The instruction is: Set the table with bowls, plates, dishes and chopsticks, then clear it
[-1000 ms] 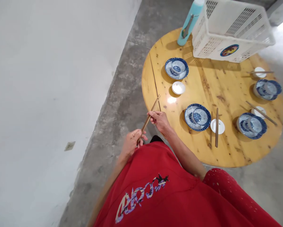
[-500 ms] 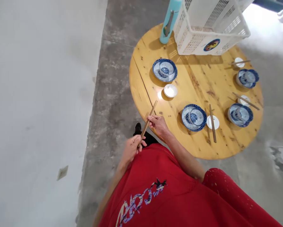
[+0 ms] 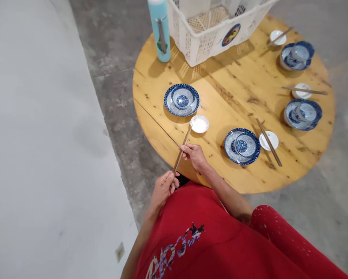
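Both my hands hold a pair of brown chopsticks (image 3: pixel 183 147) over the near edge of a round wooden table (image 3: pixel 220 97). My left hand (image 3: pixel 163 186) grips the lower end, fingers closed. My right hand (image 3: pixel 193 154) pinches the sticks at mid length. The tips point at a small white dish (image 3: pixel 199 124) beside a blue patterned plate with a bowl in it (image 3: pixel 182 100). A second plate and bowl (image 3: pixel 242 146) lies just right of my right hand.
A white plastic basket (image 3: pixel 208 27) and a teal bottle (image 3: pixel 160 29) stand at the table's far side. Three other settings have chopsticks (image 3: pixel 268 142) laid over white dishes. A white wall runs along the left; the floor is grey concrete.
The view has swung round the table to the left and nearer. My hands have kept hold of the chopsticks, whose tips have come closer to the small white dish.
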Tool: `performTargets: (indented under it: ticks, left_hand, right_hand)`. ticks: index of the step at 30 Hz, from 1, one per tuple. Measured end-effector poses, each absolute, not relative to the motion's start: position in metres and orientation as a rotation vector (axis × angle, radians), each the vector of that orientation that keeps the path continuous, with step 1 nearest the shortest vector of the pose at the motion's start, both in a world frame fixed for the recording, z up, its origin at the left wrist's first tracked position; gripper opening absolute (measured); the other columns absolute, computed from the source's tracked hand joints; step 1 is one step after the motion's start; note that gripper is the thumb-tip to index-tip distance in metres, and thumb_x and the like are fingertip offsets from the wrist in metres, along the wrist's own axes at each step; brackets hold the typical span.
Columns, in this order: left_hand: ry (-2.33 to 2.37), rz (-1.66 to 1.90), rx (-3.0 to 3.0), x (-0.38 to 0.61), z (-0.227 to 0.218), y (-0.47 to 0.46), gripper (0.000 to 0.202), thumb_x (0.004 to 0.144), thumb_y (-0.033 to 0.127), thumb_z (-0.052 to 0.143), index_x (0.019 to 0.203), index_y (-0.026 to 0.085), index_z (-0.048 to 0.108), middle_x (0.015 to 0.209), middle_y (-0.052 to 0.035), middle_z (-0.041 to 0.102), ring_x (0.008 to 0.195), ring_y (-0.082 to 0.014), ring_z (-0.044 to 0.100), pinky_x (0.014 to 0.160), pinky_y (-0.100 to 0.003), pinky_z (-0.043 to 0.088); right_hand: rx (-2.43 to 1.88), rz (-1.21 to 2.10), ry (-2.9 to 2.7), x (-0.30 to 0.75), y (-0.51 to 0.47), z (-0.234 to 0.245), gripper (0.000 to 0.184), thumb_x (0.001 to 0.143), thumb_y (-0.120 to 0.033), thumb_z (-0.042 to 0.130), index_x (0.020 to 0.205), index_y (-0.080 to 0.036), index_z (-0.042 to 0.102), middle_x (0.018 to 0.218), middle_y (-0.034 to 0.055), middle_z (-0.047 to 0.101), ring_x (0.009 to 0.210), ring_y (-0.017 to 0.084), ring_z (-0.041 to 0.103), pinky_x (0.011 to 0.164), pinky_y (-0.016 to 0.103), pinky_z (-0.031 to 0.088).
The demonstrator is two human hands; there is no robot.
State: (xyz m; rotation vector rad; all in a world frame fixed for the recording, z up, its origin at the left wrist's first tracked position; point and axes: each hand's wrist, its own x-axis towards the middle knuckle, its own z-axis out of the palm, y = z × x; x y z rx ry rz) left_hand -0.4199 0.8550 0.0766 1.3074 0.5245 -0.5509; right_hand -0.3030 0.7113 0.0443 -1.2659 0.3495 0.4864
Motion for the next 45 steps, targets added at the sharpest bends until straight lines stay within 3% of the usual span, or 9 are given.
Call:
performTargets:
  ticks: [6, 10, 19, 26, 32, 39, 45]
  left_hand:
    - [0.390, -0.727, 1.289, -0.392, 0.076, 0.864, 0.047, 0.086, 0.058, 0.058, 0.102, 0.013, 0.061, 0.068, 0.0021, 0.060, 0.040, -0.0029, 0.034, 0.038, -0.018, 0.022]
    - [0.304, -0.808, 1.317, -0.371, 0.071, 0.868, 0.042, 0.087, 0.055, 0.057, 0.096, 0.014, 0.058, 0.064, 0.0031, 0.058, 0.039, -0.0033, 0.034, 0.038, -0.018, 0.020]
    - [-0.054, -0.738, 1.628, -0.312, 0.055, 0.875, 0.027, 0.091, 0.041, 0.046, 0.082, 0.018, 0.055, 0.060, 0.0040, 0.056, 0.043, -0.0068, 0.042, 0.045, -0.020, 0.032]
    - [-0.062, -0.853, 1.410, -0.282, 0.045, 0.893, 0.031, 0.089, 0.047, 0.051, 0.087, 0.017, 0.055, 0.064, 0.0038, 0.055, 0.040, -0.0041, 0.034, 0.040, -0.019, 0.022]
    - [-0.061, -0.926, 1.360, -0.263, 0.033, 0.896, 0.030, 0.087, 0.046, 0.054, 0.087, 0.016, 0.056, 0.064, 0.0030, 0.056, 0.039, -0.0033, 0.034, 0.038, -0.019, 0.020]
    - [-0.065, -0.922, 1.375, -0.244, 0.019, 0.873, 0.026, 0.087, 0.042, 0.054, 0.081, 0.016, 0.055, 0.062, 0.0016, 0.059, 0.038, -0.0044, 0.037, 0.037, -0.019, 0.025]
    - [-0.037, -0.929, 1.380, -0.240, 0.009, 0.861, 0.022, 0.087, 0.038, 0.053, 0.082, 0.017, 0.054, 0.062, 0.0012, 0.060, 0.039, -0.0052, 0.038, 0.037, -0.019, 0.025]
  right_hand:
    - [-1.213, 0.392, 0.429, -0.289, 0.701, 0.045, 0.041, 0.059, -0.054, 0.082, 0.065, -0.017, 0.066, 0.050, -0.0021, 0.055, 0.044, 0.008, 0.045, 0.042, 0.022, 0.035]
    - [-1.236, 0.300, 0.478, -0.279, 0.696, 0.046, 0.040, 0.060, -0.053, 0.082, 0.064, -0.017, 0.064, 0.050, -0.0026, 0.054, 0.044, 0.008, 0.044, 0.042, 0.022, 0.034]
    - [-1.536, 0.045, 0.646, -0.262, 0.716, 0.058, 0.027, 0.072, -0.037, 0.071, 0.060, -0.015, 0.060, 0.049, -0.0017, 0.056, 0.043, 0.008, 0.048, 0.042, 0.020, 0.039]
    - [-1.331, 0.029, 0.707, -0.252, 0.733, 0.058, 0.027, 0.068, -0.034, 0.077, 0.059, -0.014, 0.060, 0.047, -0.0031, 0.054, 0.041, 0.006, 0.045, 0.042, 0.017, 0.038]
    - [-1.268, 0.032, 0.769, -0.242, 0.732, 0.048, 0.026, 0.064, -0.032, 0.081, 0.061, -0.014, 0.061, 0.049, -0.0039, 0.055, 0.044, 0.005, 0.045, 0.043, 0.016, 0.038]
    - [-1.717, 0.094, 0.868, -0.216, 0.716, 0.045, 0.022, 0.080, -0.024, 0.064, 0.060, -0.015, 0.061, 0.048, -0.0013, 0.057, 0.045, 0.009, 0.051, 0.048, 0.019, 0.041]
    - [-2.345, 0.204, 0.930, -0.197, 0.706, 0.048, 0.023, 0.081, -0.026, 0.060, 0.063, -0.015, 0.069, 0.063, 0.0060, 0.069, 0.068, 0.016, 0.065, 0.062, 0.022, 0.041]
